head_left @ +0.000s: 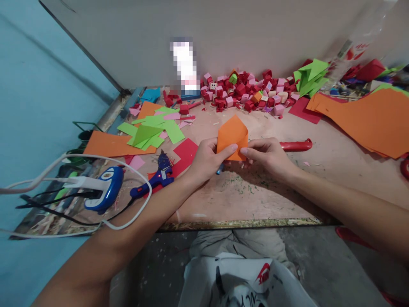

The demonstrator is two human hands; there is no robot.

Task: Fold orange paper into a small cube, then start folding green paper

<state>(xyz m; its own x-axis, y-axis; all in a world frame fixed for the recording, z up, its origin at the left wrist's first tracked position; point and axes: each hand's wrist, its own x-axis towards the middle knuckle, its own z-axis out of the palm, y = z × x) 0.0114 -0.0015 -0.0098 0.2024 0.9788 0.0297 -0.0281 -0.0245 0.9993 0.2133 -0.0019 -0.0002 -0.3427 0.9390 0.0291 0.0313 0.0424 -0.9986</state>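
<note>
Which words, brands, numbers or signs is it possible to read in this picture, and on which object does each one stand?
"NIKE": in red on the white shirt.
Black lettering lower on the shirt: cut off by the picture's edge, not surely readable.
Red print on the clear bottle: too blurred to read.
Small sticker on the blue glue gun: too small to read.
Bright screen: pixelated, unreadable.

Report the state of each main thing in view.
Orange paper: bent, held by left hand and right hand
Glue gun: lying down, red light showing
Blue power adapter: plugs inserted
Small paper blocks: heaped
Green strips: loose, overlapping
Orange sheets: stacked
Red handle: lying down, partly hidden
</note>
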